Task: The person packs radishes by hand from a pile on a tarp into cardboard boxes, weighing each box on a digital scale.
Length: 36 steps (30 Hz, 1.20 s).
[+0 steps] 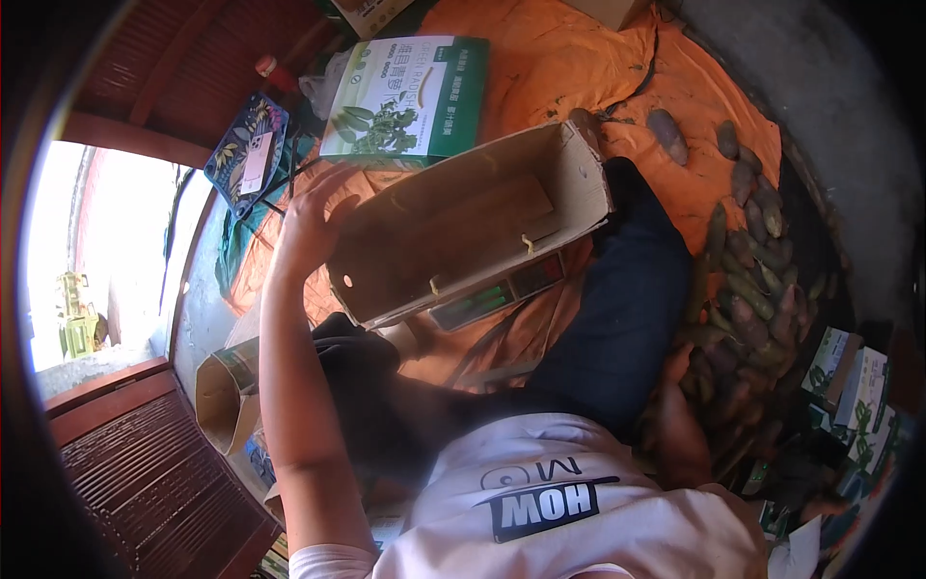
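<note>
An open, bare cardboard box (463,232) lies tilted in front of me, its inside facing me and its far right end against my thigh. Short yellowish cord loops stick out along its walls. My left hand (316,214) grips the box at its left end, fingers bent over the edge. On my right, my right hand (677,372) reaches down beside my leg to the heap of green radishes (752,289). Shadow and blur hide its fingers, so what it holds cannot be made out.
A closed green-and-white printed carton (405,96) stands beyond the box on an orange cloth (540,58). A phone (256,162) lies on a patterned cushion-like thing (231,159) at the left. More printed cartons (858,386) stand far right; another open carton (220,400) is near my left arm.
</note>
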Each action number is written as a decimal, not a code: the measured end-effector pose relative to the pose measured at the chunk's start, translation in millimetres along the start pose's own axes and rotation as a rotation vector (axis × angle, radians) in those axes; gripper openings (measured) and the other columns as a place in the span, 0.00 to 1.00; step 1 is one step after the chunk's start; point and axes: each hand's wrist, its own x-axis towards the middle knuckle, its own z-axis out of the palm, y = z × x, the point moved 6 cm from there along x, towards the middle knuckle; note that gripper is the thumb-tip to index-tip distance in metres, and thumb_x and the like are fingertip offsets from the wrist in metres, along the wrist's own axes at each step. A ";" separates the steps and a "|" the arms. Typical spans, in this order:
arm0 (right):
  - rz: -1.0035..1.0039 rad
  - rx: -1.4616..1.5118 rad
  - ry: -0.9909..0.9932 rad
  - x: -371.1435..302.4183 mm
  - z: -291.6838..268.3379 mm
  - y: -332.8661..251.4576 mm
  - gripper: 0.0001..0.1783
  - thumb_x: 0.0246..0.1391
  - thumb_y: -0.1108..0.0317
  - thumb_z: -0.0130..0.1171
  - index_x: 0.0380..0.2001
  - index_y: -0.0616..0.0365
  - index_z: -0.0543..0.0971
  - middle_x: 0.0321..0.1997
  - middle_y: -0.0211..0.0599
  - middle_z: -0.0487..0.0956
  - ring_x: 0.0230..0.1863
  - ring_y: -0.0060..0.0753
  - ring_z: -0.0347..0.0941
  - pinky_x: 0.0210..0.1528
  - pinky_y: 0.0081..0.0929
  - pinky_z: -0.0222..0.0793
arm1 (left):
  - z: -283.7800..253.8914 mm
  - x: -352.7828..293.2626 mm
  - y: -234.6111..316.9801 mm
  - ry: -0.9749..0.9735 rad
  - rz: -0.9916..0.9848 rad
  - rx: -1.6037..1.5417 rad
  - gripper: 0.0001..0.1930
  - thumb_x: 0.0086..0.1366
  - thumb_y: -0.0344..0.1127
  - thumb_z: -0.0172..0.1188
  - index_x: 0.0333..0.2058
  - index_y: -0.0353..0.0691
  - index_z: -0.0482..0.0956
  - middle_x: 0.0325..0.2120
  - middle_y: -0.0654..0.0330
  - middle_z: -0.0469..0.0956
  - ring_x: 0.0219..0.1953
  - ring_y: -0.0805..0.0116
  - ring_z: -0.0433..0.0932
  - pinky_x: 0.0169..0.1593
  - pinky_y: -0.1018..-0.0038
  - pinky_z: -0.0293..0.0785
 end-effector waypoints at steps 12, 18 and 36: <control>-1.176 0.492 -0.185 -171.4 -201.0 -501.1 0.33 0.52 0.79 0.73 0.59 0.64 0.69 0.58 0.45 0.77 0.59 0.34 0.75 0.63 0.32 0.72 | -13.7 -40.0 -18.6 -0.292 -0.230 0.004 0.23 0.69 0.39 0.63 0.61 0.45 0.77 0.52 0.46 0.81 0.55 0.45 0.79 0.59 0.56 0.75; -1.713 -0.020 -0.805 -347.1 -93.0 -627.4 0.34 0.41 0.76 0.77 0.55 0.56 0.75 0.55 0.42 0.82 0.55 0.44 0.81 0.57 0.36 0.75 | -13.2 -45.7 -15.3 -0.299 -0.290 0.024 0.22 0.71 0.37 0.60 0.61 0.42 0.75 0.52 0.45 0.81 0.54 0.44 0.79 0.59 0.57 0.76; -1.933 -0.880 -1.319 -472.2 262.3 -555.4 0.27 0.54 0.64 0.69 0.57 0.53 0.76 0.51 0.44 0.83 0.53 0.50 0.79 0.55 0.45 0.75 | -9.3 -51.1 -30.3 -0.356 -0.279 0.101 0.18 0.70 0.31 0.56 0.57 0.39 0.78 0.51 0.49 0.81 0.48 0.45 0.82 0.53 0.56 0.79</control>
